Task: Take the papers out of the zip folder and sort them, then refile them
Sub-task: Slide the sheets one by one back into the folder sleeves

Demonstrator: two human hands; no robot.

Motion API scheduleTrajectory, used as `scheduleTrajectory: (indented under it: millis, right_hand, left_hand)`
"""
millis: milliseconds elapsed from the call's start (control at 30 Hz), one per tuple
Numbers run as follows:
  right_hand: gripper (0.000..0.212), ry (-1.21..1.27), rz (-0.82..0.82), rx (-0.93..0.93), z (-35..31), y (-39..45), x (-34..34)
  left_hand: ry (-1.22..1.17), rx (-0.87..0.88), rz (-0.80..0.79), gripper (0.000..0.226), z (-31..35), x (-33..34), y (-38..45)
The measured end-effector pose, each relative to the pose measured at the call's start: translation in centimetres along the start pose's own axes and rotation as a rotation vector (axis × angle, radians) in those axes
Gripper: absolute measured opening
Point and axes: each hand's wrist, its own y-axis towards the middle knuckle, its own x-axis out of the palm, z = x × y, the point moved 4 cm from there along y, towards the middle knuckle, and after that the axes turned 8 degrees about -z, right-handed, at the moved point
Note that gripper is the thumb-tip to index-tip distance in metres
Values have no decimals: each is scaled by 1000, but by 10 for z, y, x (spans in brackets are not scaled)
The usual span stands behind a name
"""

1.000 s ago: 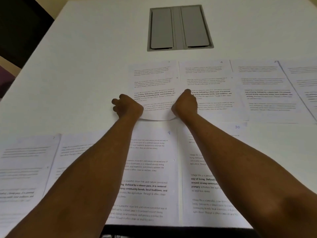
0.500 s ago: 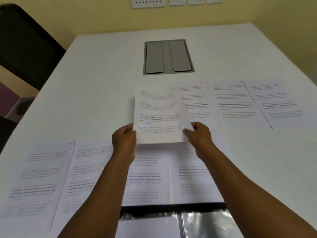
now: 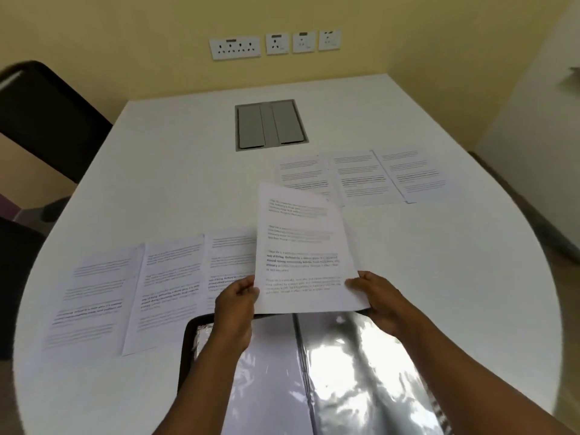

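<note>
A printed sheet of paper point(image 3: 303, 246) is held up above the table, tilted towards me. My left hand point(image 3: 236, 304) pinches its lower left corner and my right hand point(image 3: 375, 296) pinches its lower right edge. Below them the zip folder point(image 3: 329, 372) lies open at the table's near edge, its shiny plastic sleeves facing up. Three printed sheets point(image 3: 138, 290) lie in a row on the near left of the table. Another row of three sheets point(image 3: 361, 178) lies further back on the right.
The white table point(image 3: 188, 189) has a grey cable hatch point(image 3: 270, 125) set into its middle. A black chair point(image 3: 44, 120) stands at the far left. Wall sockets point(image 3: 273, 43) sit on the yellow wall behind.
Both hands lifted one sheet off the far row and brought it towards me, over the open folder. My view tilted up, so the folder and the wall came into sight.
</note>
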Motion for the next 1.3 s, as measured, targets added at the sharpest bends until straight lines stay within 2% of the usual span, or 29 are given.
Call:
scheduleTrajectory:
  millis: [100,233,400,467,533,633,800,967,1100,1167,1233,1300]
  right_hand:
    - [39,95,-16,-22,9,-25,-19]
    - [32,103,65,-57,14,-49,-37]
    - [23,-131,274,-110,18,-71,-67]
    - [21,-266,366,-166,13,-81,-79]
    - [20,-343,451,-204,7,-89,-92]
    - [19,-363,540,-237,1,-96,-109]
    - [18,-304,625,-269,-5,-98,-131]
    - [11,-228,674,-276,-8,-88,-147]
    - [12,-203,671,-283,-12,-75,-151]
    - [14,-194,669,-285,-14,-69,-151]
    - [17,-186,672,-288,-17,-63,-151]
    - [16,-175,670,-285,-20,-57,-152]
  left_hand:
    - [14,-10,-101,26,-17,11,-32]
    - [73,-53,-177,24,-44,24,-61]
    - [188,-99,-223,19,-67,37,-69]
    - [415,-37,-189,19,-72,41,-65]
    - [750,80,-154,24,-73,47,-59]
    - [1110,213,-217,41,-80,65,-44]
    - [1418,311,-365,48,-97,97,-15]
    - [1751,491,-336,44,-117,111,1]
    - [1759,616,-220,37,-118,112,4]
    - [1718,661,-166,46,-114,115,10]
    - [1679,672,-169,47,-109,117,16]
    - [1677,628,-217,31,-102,122,21]
